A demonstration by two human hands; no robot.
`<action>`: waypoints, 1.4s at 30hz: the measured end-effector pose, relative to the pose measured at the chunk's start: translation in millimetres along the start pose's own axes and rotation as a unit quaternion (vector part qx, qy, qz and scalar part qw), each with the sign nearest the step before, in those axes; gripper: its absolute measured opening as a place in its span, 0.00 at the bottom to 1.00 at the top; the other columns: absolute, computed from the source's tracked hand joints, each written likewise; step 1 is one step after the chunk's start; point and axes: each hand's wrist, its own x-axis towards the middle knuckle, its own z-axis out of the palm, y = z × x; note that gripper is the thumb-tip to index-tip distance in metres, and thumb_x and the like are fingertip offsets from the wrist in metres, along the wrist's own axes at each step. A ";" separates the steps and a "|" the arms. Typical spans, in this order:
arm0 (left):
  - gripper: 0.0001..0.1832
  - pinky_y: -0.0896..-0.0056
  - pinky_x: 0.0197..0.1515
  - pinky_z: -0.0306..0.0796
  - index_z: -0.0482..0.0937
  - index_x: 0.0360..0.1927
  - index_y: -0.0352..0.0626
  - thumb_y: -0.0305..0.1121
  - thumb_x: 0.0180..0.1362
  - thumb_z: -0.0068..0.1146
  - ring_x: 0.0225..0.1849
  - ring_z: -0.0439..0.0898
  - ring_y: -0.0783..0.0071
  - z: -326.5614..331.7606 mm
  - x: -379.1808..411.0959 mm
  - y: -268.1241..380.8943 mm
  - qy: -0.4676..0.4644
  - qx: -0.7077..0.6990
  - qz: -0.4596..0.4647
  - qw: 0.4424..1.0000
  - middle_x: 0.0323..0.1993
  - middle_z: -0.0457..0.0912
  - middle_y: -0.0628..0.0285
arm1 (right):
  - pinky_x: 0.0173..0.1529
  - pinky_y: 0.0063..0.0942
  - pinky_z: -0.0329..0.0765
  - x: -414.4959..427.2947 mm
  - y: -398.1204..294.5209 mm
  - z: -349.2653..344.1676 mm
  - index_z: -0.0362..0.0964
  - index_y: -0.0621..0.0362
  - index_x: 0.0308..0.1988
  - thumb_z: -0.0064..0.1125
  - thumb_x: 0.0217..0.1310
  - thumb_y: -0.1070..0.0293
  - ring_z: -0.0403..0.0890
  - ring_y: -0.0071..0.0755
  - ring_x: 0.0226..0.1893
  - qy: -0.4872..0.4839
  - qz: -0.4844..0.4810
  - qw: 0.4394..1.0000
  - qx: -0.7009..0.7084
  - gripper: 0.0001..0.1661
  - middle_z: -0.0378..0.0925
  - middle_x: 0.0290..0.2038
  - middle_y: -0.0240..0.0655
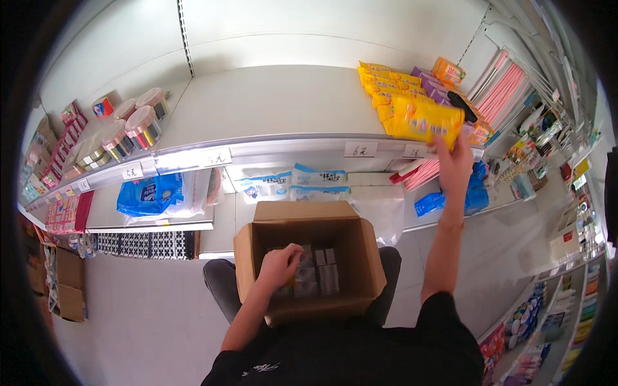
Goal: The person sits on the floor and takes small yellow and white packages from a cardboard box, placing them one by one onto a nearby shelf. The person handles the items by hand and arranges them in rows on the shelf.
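Observation:
My right hand [453,161] grips the lower edge of a yellow soft packet [425,120], slightly blurred, at the shelf's front edge. Beside and behind it, several similar yellow packets [386,84] lie in an overlapping row on the white shelf [270,101]. My left hand [280,265] is over the left part of an open cardboard box [309,212] that stands between my knees. Its fingers are curled, and whether they hold anything cannot be made out. Small pale boxes [328,275] lie at the bottom of the carton, and a bit of yellow shows beneath my left hand.
Purple packs [432,87] and orange packs [448,71] line the shelf right of the yellow ones. Lidded clear jars [143,126] stand at its left. Handwritten price tags [360,149] hang along the shelf edge. Below are blue-and-white packs [318,186] and a blue pack [149,195].

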 end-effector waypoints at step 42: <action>0.08 0.45 0.39 0.76 0.81 0.37 0.47 0.37 0.61 0.53 0.34 0.81 0.44 14.0 4.6 -21.8 -0.079 0.089 -0.031 0.992 0.29 0.83 0.47 | 0.60 0.37 0.73 162.0 95.0 57.3 0.75 0.57 0.54 0.59 0.63 0.60 0.78 0.50 0.56 -0.096 -0.192 0.945 -0.247 0.22 0.79 0.54 0.47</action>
